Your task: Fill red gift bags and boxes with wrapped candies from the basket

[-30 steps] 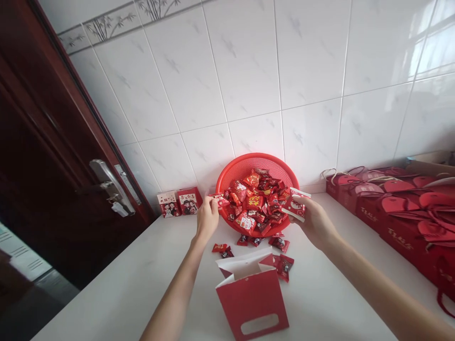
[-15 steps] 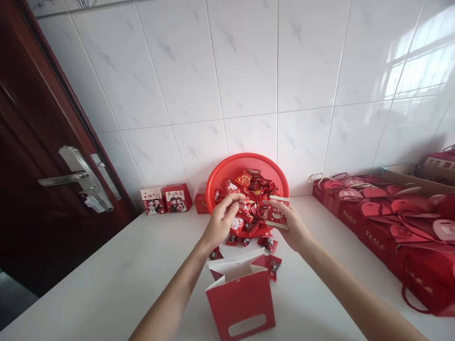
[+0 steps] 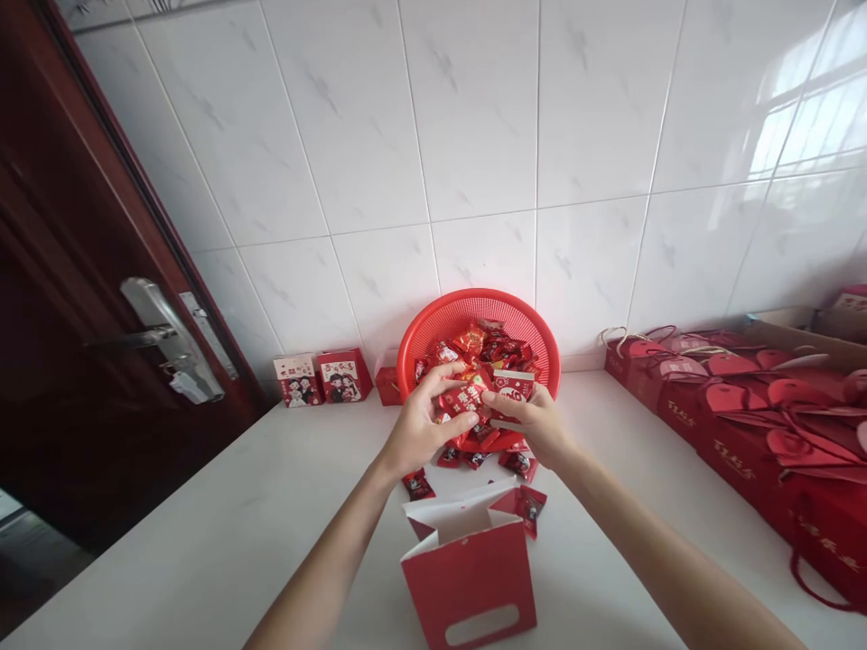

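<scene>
Over the red plastic basket (image 3: 424, 338) full of wrapped candies, my left hand (image 3: 424, 420) is closed on a red candy packet (image 3: 461, 399). My right hand (image 3: 542, 422) pinches a red packet with pale ends (image 3: 513, 386), close beside the left hand's fingers. Below both hands, a red paper box (image 3: 469, 578) stands with its top open and a slot in its front. Several dark red candies (image 3: 418, 486) lie on the white table between the box and the basket.
Two small boxes with cartoon figures (image 3: 342, 379) stand by the tiled wall at left. Red gift boxes with cord handles (image 3: 718, 451) fill the right side. A dark door with a metal handle (image 3: 153, 334) is at far left.
My left hand has closed on a red candy packet and moved nearer my right hand. The right hand's packet has turned and shifted left. The view has shifted slightly.
</scene>
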A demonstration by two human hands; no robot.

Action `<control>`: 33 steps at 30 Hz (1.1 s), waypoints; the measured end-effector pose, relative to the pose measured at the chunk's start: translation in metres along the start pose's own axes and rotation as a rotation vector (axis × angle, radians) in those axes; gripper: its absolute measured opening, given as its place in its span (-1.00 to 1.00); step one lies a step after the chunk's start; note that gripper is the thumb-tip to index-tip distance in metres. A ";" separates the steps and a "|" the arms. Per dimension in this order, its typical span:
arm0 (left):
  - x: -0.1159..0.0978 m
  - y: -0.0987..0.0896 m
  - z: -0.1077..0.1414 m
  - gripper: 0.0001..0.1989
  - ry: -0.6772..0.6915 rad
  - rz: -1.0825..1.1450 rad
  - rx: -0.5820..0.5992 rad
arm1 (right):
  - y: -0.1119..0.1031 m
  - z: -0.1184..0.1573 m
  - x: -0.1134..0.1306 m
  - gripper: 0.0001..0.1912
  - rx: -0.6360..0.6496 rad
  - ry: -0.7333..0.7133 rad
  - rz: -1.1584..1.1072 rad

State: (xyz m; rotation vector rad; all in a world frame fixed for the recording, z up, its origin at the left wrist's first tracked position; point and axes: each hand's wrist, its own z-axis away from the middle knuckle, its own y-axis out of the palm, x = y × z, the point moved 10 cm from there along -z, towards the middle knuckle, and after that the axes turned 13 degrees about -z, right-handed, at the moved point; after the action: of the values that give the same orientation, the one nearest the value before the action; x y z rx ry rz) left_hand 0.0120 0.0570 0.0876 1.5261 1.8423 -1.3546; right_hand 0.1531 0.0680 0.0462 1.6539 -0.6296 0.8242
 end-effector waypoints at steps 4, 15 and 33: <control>0.005 0.000 0.003 -0.34 -0.074 0.198 0.033 | 0.008 0.003 0.003 -0.67 0.142 0.052 -0.025; 0.005 0.009 0.001 -0.54 -0.132 0.410 -0.027 | 0.009 0.007 0.014 -0.70 0.157 -0.020 -0.073; -0.014 -0.006 0.009 -0.48 -0.074 0.159 -0.075 | 0.018 0.015 0.022 -0.66 0.149 -0.084 -0.039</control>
State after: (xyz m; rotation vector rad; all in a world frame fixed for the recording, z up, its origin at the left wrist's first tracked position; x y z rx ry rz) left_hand 0.0085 0.0422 0.0967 1.5274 1.6705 -1.2382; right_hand 0.1556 0.0497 0.0723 1.8378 -0.6042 0.7931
